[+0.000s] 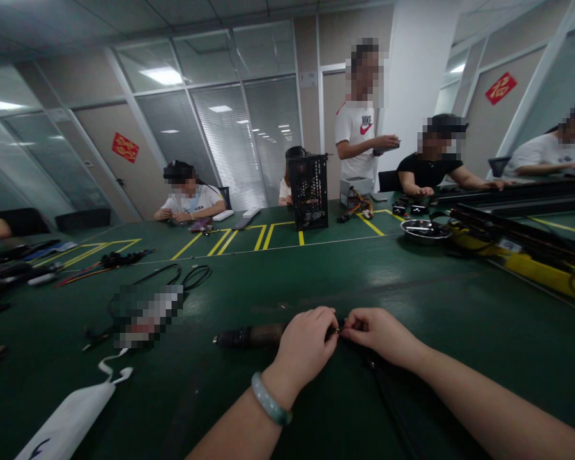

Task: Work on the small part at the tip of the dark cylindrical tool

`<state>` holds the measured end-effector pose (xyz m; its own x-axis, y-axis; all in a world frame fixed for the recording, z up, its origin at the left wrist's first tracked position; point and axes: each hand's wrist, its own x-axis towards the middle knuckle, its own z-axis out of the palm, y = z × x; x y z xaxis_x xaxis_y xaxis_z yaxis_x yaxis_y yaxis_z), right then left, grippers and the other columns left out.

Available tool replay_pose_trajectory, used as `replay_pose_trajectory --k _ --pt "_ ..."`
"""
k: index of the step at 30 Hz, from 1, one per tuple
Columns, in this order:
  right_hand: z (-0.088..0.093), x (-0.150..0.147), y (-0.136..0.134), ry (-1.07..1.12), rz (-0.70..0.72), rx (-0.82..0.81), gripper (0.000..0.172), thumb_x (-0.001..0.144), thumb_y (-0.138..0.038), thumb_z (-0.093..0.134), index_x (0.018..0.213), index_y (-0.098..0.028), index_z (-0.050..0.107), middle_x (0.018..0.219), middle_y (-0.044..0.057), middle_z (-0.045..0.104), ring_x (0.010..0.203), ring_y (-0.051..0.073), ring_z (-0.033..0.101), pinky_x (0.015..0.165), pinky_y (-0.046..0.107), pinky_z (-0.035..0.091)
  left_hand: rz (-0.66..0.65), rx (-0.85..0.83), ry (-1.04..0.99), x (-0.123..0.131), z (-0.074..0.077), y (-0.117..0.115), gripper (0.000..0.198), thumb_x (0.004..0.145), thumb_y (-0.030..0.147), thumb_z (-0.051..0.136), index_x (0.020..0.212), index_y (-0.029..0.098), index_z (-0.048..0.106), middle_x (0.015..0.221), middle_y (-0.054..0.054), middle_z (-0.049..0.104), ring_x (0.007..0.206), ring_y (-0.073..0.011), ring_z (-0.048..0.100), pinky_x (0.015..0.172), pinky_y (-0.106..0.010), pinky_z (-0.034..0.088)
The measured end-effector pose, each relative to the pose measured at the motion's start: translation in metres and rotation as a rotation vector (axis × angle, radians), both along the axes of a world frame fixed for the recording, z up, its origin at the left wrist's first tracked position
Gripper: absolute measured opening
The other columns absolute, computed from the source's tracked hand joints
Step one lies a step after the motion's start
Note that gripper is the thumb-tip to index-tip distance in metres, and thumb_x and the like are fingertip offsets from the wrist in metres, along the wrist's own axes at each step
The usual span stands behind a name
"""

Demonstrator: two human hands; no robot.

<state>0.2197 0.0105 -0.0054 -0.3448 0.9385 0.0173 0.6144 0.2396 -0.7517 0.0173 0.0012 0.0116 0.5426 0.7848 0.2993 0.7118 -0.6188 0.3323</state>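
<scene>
My left hand (pixel 303 351), with a pale green bangle (pixel 271 399) on its wrist, is closed, fingertips pinched together. Close beside it my right hand (pixel 384 333) is also closed in a pinch. A tiny brass-coloured glint shows where the fingertips of both hands meet, too small to name. Behind my left hand lies a dark, corded electric screwdriver (pixel 259 337), its metal tip pointing left; my hand hides its rear end. A black cable (pixel 381 390) runs from beneath my right hand toward the near edge.
Left of my hands lie a blurred-out packet (pixel 148 317), black cables (pixel 196 276) and a white pouch (pixel 67 421). A black computer case (pixel 309 191) stands farther back. At right are a steel bowl (pixel 426 237) and long black-and-yellow parts (pixel 531 265). Several people work around the green table.
</scene>
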Motion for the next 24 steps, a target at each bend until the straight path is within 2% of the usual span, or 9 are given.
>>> replay_pose_trajectory --k 4,9,18,24 --pt "-0.0013 -0.0004 0.0004 -0.007 -0.009 0.013 0.018 0.084 -0.037 0.062 0.082 -0.020 0.068 0.072 -0.001 0.068 0.066 0.014 0.061 0.056 0.021 0.039 -0.023 0.006 0.014 0.0005 0.0001 0.0007 0.015 0.083 0.013 0.059 0.095 0.023 0.056 0.118 0.000 0.060 0.109 -0.0209 0.055 0.094 -0.037 0.043" --pt "0.0014 -0.0013 -0.0001 -0.010 -0.006 -0.002 0.018 0.084 -0.036 0.062 0.084 -0.020 0.069 0.076 0.000 0.069 0.069 0.015 0.062 0.058 0.022 0.041 0.014 -0.003 0.020 -0.0002 0.0016 -0.0003 0.013 0.085 0.021 0.061 0.097 0.023 0.056 0.118 -0.002 0.059 0.107 -0.0220 0.056 0.093 -0.038 0.045" --pt "0.0035 -0.0031 -0.0015 -0.008 -0.018 -0.007 0.018 0.084 -0.037 0.062 0.085 -0.021 0.070 0.077 0.000 0.069 0.068 0.015 0.062 0.058 0.022 0.040 -0.009 0.000 0.020 0.0001 0.0022 0.0004 0.013 0.084 0.015 0.059 0.094 0.023 0.057 0.116 0.000 0.060 0.106 -0.0206 0.056 0.092 -0.038 0.045" --pt "0.0035 -0.0087 -0.0043 -0.045 -0.085 -0.001 0.021 0.083 -0.042 0.063 0.081 -0.022 0.069 0.073 -0.001 0.069 0.066 0.015 0.061 0.053 0.022 0.036 0.011 -0.009 0.011 0.0014 -0.0015 0.0020 0.010 0.084 0.015 0.059 0.092 0.021 0.058 0.110 -0.002 0.062 0.102 -0.0211 0.058 0.089 -0.038 0.046"
